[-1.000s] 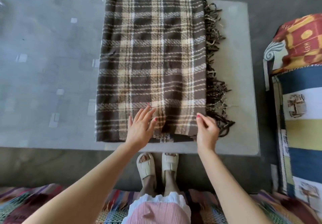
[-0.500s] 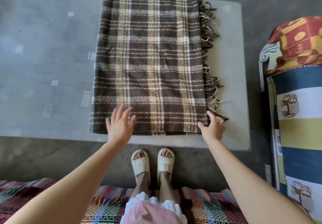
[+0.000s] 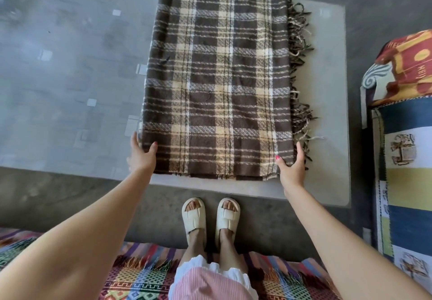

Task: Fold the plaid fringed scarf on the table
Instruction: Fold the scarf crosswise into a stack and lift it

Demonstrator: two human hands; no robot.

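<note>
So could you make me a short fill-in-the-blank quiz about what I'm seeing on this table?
1. The scarf has a ____ pattern in brown and cream.
2. Its fringe hangs along the person's ____ side.
3. The left hand and right hand sit at the scarf's two ____ corners.

Missing words: plaid; right; near

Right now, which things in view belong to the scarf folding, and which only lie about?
Belongs:
brown plaid fringed scarf
grey glass table
left hand
right hand

Lying about:
colourful striped rug
patterned cloth-covered furniture
</note>
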